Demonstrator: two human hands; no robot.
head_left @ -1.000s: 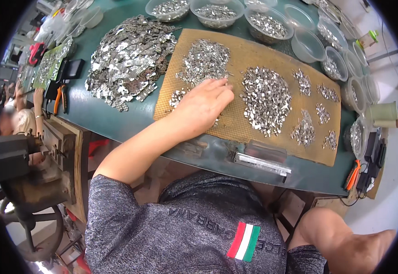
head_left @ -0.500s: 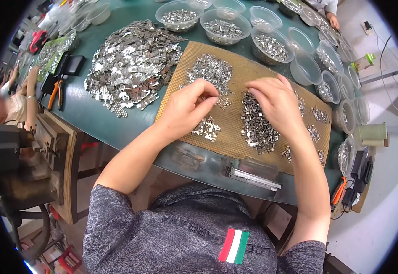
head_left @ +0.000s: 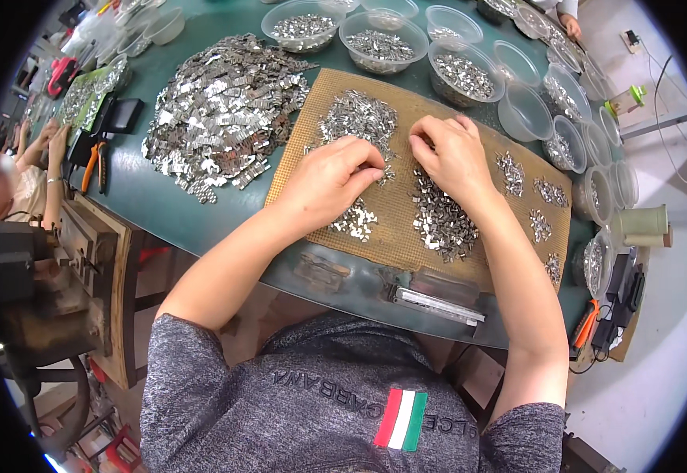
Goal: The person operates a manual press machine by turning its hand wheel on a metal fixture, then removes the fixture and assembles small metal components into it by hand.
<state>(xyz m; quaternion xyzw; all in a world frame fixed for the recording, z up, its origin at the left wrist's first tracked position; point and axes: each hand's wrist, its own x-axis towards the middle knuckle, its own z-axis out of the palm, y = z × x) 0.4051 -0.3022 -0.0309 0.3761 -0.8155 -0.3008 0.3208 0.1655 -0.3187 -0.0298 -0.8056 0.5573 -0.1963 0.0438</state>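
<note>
Over a tan, ribbed mat [head_left: 406, 93], my left hand [head_left: 331, 180] has thumb and fingers pinched together; anything in the pinch is too small to make out. My right hand [head_left: 455, 154] hovers across from it, its fingertips also closed and pointing left, their contents hidden. Beneath the right hand spreads a heap of small dark metal pieces [head_left: 442, 221]. Beyond the left hand is a pile of small silvery metal pieces [head_left: 357, 118]. Bright little pieces [head_left: 355, 221] lie by the left wrist, and a small cluster [head_left: 509, 173] sits right of the right hand.
A large mound of linked metal strips [head_left: 217, 110] covers the green table [head_left: 162, 225] at left. Clear plastic bowls [head_left: 383, 43] of metal pieces line the far and right sides. Orange-handled pliers [head_left: 91, 167] lie at left. Another person's arm [head_left: 54, 158] shows far left.
My right hand has moved left, nearer my left hand, and its fingers have drawn together. The left hand has shifted only slightly, still pinched.
</note>
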